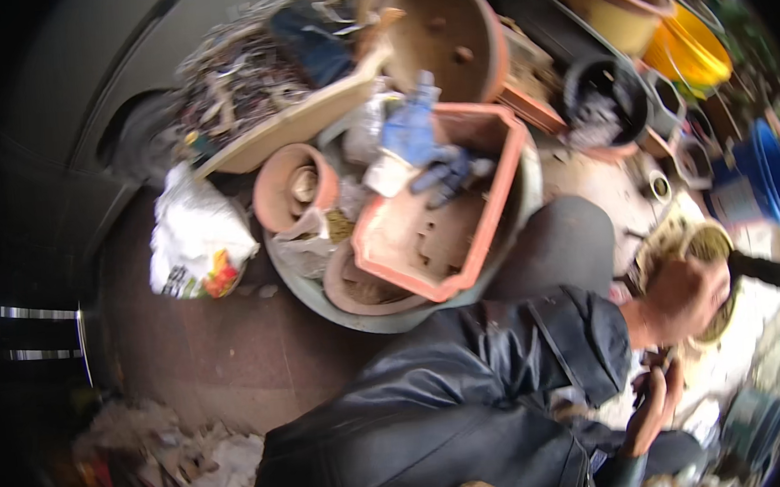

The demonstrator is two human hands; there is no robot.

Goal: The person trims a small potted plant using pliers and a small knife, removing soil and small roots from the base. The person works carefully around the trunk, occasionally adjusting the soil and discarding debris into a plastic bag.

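My left hand, at the end of a black leather sleeve, is at the right side beside a pale round container with brownish-green soil-like material in it. Its fingers are curled and blurred; what they hold is hidden. Below it, my right hand has its fingers raised and apart, with no held thing visible. Left of my knee, a rectangular terracotta planter with holes in its base lies tilted in a wide green-grey tub. Blue-and-white work gloves lie on the planter.
A terracotta pot and a white printed bag are at the left, near a dark car. Behind are a large brown pot, a black bucket, a yellow tub and a blue bucket. Clutter covers the lower left.
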